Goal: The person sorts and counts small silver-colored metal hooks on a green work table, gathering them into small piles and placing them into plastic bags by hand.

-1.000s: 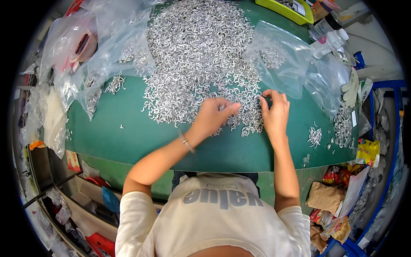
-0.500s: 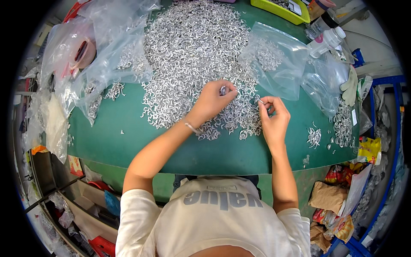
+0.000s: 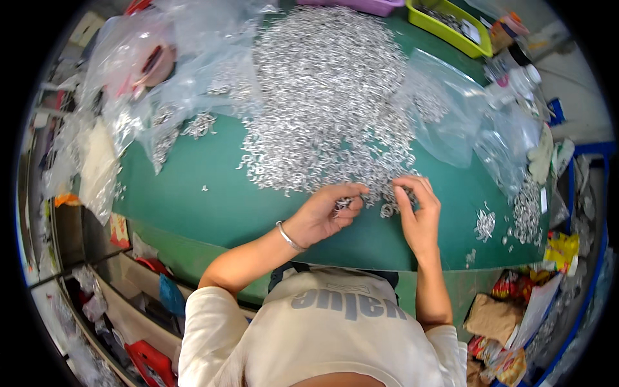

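Note:
A broad heap of small curved silver metal pieces point(image 3: 329, 77) spreads over the green table. At the heap's near edge, my left hand point(image 3: 325, 211) is closed, palm partly turned up, with several of these pieces in its curled fingers. Its thumb and forefinger come together at the tip, and what they pinch is too blurred to tell. Just to the right, my right hand point(image 3: 420, 216) has bent fingers and thumb drawn together beside loose pieces point(image 3: 389, 205). Anything between those fingertips cannot be made out.
Clear plastic bags point(image 3: 445, 106) holding more pieces flank the heap. Smaller piles point(image 3: 485, 224) lie at the right. A yellow-green tray point(image 3: 451, 32), a purple tray point(image 3: 361, 5) and a white bottle point(image 3: 516, 87) stand farther back. A pink container point(image 3: 160, 68) sits at the left.
Both hands have come nearer to me, off the heap's middle to its near edge. My left hand has turned, showing the pieces in it. The view has shifted slightly.

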Demonstrator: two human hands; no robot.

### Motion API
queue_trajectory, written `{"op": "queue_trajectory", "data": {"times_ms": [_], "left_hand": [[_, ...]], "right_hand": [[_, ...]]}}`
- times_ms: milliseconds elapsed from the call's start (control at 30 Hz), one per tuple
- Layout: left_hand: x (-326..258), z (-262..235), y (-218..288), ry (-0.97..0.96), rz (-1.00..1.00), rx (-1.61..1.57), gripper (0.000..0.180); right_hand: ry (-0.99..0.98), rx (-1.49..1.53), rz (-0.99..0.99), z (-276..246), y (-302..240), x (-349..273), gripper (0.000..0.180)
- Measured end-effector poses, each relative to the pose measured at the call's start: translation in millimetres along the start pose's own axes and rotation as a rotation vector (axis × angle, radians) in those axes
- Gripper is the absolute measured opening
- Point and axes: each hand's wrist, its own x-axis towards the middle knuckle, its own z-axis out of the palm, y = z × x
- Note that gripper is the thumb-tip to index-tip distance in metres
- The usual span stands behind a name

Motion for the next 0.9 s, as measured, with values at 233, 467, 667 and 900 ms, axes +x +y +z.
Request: {"op": "queue_trajectory", "data": {"times_ms": [233, 467, 667, 900], "left_hand": [[-26.8, 49.8, 49.6, 0.515, 0.614, 0.049, 0.03], [-54.2, 55.4, 85.0, 0.577, 0.991, -0.035, 0.035], [-104.6, -0.6, 123.7, 0.224, 0.974, -0.17, 0.023], [-144.1, 4.2, 224.9, 0.493, 1.51, -0.302, 0.026]], "right_hand": [[-0.193, 0.103, 0.048, 13.3, 0.4, -9.9, 0.008], [-0.24, 0.151, 0.167, 13.7, 1.2, -17.0, 0.008], [-0.246, 0.148, 0.147, 12.8, 9.5, -18.6, 0.008], [-0.242, 0.133, 0.133, 13.7, 6.1, -16.9, 0.009]]}}
